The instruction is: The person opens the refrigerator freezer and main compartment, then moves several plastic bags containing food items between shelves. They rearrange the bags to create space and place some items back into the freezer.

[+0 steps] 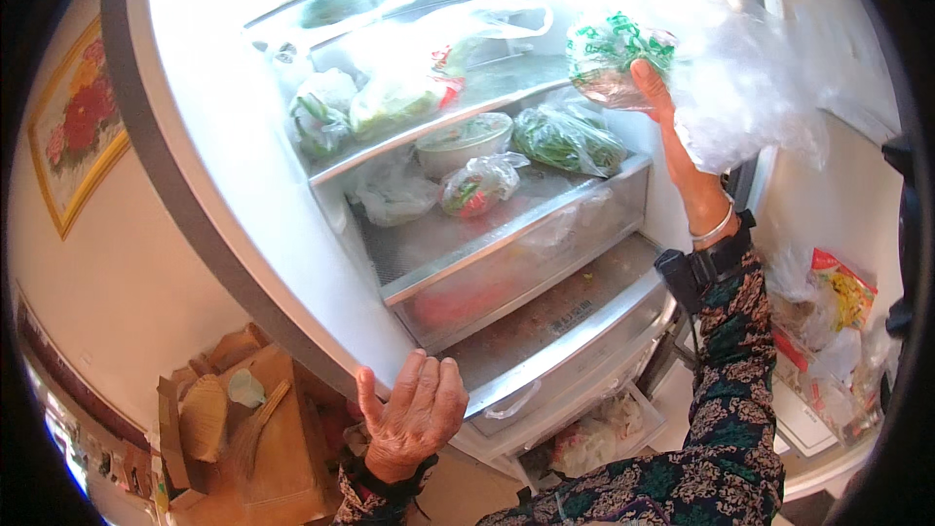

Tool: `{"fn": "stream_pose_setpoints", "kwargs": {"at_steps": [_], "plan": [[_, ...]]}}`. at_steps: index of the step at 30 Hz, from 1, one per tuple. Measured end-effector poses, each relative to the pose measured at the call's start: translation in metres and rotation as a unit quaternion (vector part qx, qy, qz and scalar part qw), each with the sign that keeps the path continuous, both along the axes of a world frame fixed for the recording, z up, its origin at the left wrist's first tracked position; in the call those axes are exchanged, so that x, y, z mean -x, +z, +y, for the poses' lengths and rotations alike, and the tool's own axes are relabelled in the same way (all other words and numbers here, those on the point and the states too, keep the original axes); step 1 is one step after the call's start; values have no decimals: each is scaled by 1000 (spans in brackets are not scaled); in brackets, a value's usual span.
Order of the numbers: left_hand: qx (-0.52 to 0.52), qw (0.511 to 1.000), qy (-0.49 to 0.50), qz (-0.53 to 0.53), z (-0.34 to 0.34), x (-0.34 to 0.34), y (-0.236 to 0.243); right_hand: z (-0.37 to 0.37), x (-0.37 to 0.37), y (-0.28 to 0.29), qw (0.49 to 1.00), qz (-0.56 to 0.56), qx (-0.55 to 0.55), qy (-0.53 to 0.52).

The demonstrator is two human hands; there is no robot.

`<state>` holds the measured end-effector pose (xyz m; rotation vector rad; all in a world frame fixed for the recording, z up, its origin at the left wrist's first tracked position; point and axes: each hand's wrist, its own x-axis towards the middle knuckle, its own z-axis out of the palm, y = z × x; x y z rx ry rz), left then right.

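My right hand [672, 122] is raised at the upper right of the opened fridge, its thumb pressed against a clear plastic bag [620, 56] with green print and something brownish inside. Blurred translucent plastic [745, 88] hangs beside that hand; I cannot tell whether it belongs to the same bag. Lower down, my left hand [414, 414] is at the fridge's front lower left edge, thumb apart and fingers stretched toward the opening, with nothing in it. Near the shelves' middle are a covered bowl [463, 148], a bag of green vegetables [568, 139] and a small knotted bag [480, 187].
White bags of vegetables [390, 102] fill the upper shelf. A clear drawer [516, 263] sits below, and a lower drawer [594, 433] stands pulled out with bags inside. Packets crowd the door shelf [828, 331] at right. Cardboard boxes [278, 429] stand at lower left.
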<state>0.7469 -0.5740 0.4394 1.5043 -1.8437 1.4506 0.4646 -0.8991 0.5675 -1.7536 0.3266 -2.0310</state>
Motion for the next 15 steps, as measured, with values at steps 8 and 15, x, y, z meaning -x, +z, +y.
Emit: {"fn": "stream_pose_setpoints", "kwargs": {"at_steps": [8, 15], "plan": [[14, 1000, 9, 3, -4, 1, -3, -90, -5, 46, 802, 331, 163, -470], [8, 1000, 22, 3, -4, 2, 0, -79, -21, 39, 956, 123, -53, -262]]}}
